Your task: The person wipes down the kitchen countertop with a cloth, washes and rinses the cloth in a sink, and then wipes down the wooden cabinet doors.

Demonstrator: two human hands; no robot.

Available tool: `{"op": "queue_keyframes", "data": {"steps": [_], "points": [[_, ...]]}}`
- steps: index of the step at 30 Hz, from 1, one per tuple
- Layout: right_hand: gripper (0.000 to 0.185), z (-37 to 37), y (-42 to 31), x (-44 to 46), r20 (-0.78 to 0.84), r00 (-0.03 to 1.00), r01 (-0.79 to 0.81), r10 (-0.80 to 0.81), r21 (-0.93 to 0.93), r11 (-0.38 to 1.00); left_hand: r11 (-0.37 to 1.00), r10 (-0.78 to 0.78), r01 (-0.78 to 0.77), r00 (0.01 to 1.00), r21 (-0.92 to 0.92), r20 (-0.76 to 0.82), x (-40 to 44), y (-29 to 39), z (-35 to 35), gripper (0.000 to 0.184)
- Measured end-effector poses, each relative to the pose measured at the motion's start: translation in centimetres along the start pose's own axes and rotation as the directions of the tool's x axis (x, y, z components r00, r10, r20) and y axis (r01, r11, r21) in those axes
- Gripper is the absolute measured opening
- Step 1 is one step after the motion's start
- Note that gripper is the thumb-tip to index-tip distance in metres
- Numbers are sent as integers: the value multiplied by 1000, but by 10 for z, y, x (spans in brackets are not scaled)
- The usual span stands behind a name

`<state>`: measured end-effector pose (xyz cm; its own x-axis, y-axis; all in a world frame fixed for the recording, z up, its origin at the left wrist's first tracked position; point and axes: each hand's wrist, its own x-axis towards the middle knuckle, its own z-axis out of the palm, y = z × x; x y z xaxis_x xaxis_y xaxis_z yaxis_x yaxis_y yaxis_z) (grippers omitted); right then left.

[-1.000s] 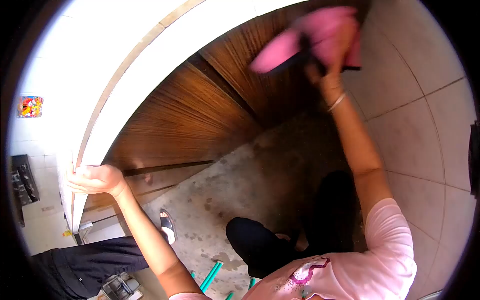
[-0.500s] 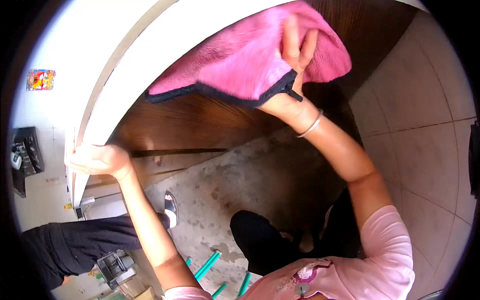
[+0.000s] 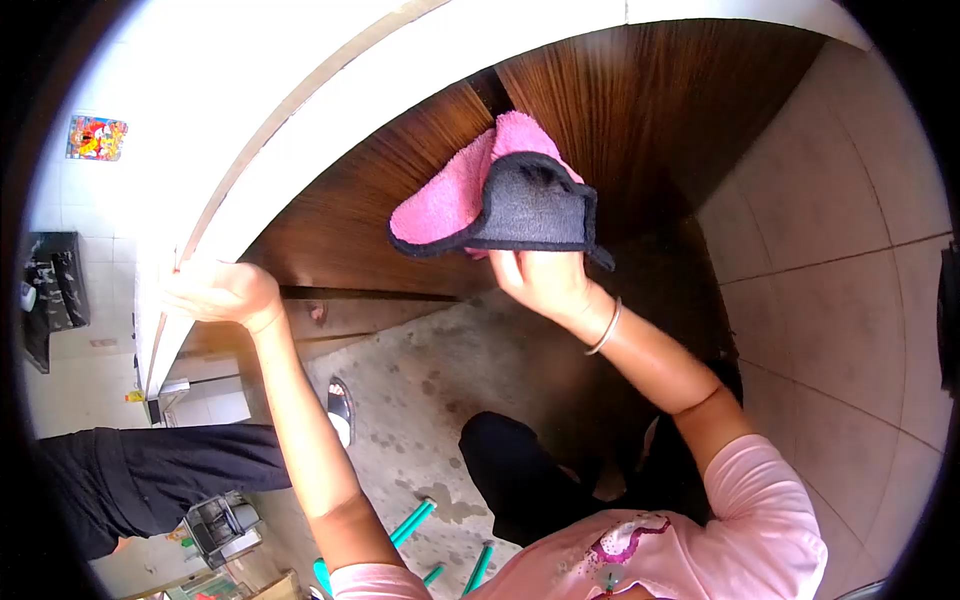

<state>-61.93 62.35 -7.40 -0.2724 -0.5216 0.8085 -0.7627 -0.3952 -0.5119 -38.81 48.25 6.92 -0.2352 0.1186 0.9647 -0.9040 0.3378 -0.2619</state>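
Observation:
My right hand (image 3: 548, 282) is closed on a pink fluffy cloth (image 3: 445, 195) with dark edging, its fingers hidden behind the fabric. A dark grey part of the cloth is folded toward me. The cloth lies in front of the dark wood-grain cabinet doors (image 3: 640, 110), at the dark gap between two of them. My left hand (image 3: 228, 294) rests on the white counter edge (image 3: 290, 150) at the left, fingers stretched out flat and holding nothing.
Another person's leg in dark trousers (image 3: 190, 465) and a sandalled foot (image 3: 340, 408) are at the lower left. Green stool legs (image 3: 412, 522) stand below me on the wet-spotted concrete floor (image 3: 400, 400). A tiled wall (image 3: 820, 240) closes off the right side.
My right hand has come down from the counter's underside with the cloth, which is now bunched up and shows its grey part. My left hand stays at the counter edge.

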Motion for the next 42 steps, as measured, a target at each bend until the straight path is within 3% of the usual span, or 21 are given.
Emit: {"op": "queue_keyframes", "data": {"steps": [5, 9, 10, 11, 14, 15, 17, 19, 21, 23, 25, 28, 29, 31, 32, 33, 35, 37, 39, 41, 42], "points": [[25, 22, 41, -22, -91, 990, -111, 103, -86, 990, 993, 120, -120, 989, 9, -85, -1, -14, 10, 42], [30, -19, 81, 3, -138, 934, 258, -331, -381, 888, 979, 202, -203, 971, 9, -129, 4, -14, 12, 43], [33, -25, 91, 1, -6, 994, 99, -109, -373, 922, 978, 208, -208, 970, 11, -126, 7, -12, 12, 44], [40, -30, 117, -5, 98, 922, -380, 374, 407, 831, 976, 219, -220, 965, 13, -142, 7, -14, 14, 45], [50, -84, 183, -8, -436, 889, -28, -137, -351, 936, 987, 159, -161, 977, 1, -142, 3, -18, 17, 48], [50, -104, 199, -8, -433, 890, -26, -139, -355, 935, 988, 156, -157, 977, 5, -146, 4, -16, 17, 46], [32, -138, 214, 1, -542, 743, -637, 393, -393, 663, 988, 154, -154, 976, 12, -152, 4, -17, 17, 45], [32, -131, 212, 27, -596, 793, -268, 128, -152, 951, 996, 89, -84, 980, 37, -176, 1, -24, 21, 43], [22, -68, 177, 50, -175, 979, -202, 109, -720, 664, 987, 159, -147, 962, 72, -221, 4, -33, 25, 38], [30, -37, 112, 57, -188, 962, 184, -200, -98, 978, 935, 323, -287, 931, 207, -172, 1, -57, 28, 29], [42, -28, 84, 53, -312, 922, 295, -230, 182, 938, 826, 485, -417, 868, 379, -103, -5, -92, 26, 14], [47, -60, 132, 48, 54, 777, 578, -628, -458, 676, 955, 227, -228, 974, 192, 28, 0, -85, 10, 17], [42, -80, 141, 38, 103, 921, 391, -377, -255, 884, 993, -1, -4, 999, 116, 36, -6, -88, 7, 23], [43, -82, 199, -11, -318, 906, 27, -280, -615, 788, 995, 55, -56, 998, 85, 12, -5, -86, 10, 23], [43, -90, 257, -48, -134, 989, -49, -69, -722, 690, 992, 105, -105, 994, 75, 9, -1, -85, 10, 23], [58, -71, 263, -74, -565, 818, -275, 111, -215, 937, 989, 132, -132, 991, 63, 10, -1, -83, 11, 23], [80, -42, 300, -148, -549, 669, -576, 502, 45, 817, 984, 169, -169, 986, 49, 17, 3, -79, 12, 23], [90, 20, 314, -219, -581, 302, -662, 756, 443, 605, 977, 207, -208, 978, 45, 27, 6, -75, 12, 23], [92, 106, 349, -318, -210, -144, -572, 967, 815, 92, 972, 231, -233, 972, 39, 44, 8, -71, 9, 23], [79, 107, 253, -282, 554, -169, -57, 816, 820, -569, 969, 245, -247, 968, 23, 57, 6, -67, 13, 23], [81, 120, 234, -281, 572, -193, -98, 797, 797, -595, 968, 247, -248, 967, 21, 61, 6, -65, 13, 23]]}}
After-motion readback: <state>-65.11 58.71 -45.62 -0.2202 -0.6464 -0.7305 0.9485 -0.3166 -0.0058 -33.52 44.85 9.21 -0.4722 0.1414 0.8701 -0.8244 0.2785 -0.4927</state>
